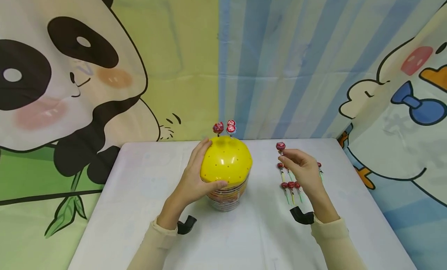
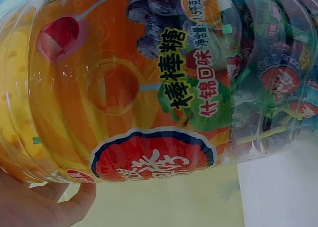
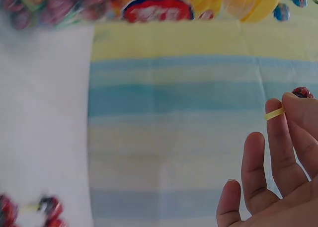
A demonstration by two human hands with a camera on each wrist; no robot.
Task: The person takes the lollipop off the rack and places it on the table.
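Note:
A clear plastic jar (image 2: 124, 88) of wrapped lollipops stands upright on the table, with an orange printed label. Its domed yellow lid (image 1: 227, 161) has small holes dotted over it. Several lollipops (image 1: 218, 128) stick up at the back of the lid. My left hand (image 1: 190, 180) grips the lid from the left, thumb across the front and fingers around the far side. To the right of the jar, my right hand (image 1: 304, 173) pinches a red-wrapped lollipop (image 1: 280, 146) by its pale yellow stick between thumb and forefinger, head up, above the table.
Several loose lollipops (image 1: 291, 185) lie in rows under and beside the right hand. The white table (image 1: 223, 246) meets a cartoon-printed cloth (image 1: 174, 68) at the back. A black strap piece (image 1: 302, 215) juts from the right wrist, another (image 1: 186, 225) from the left.

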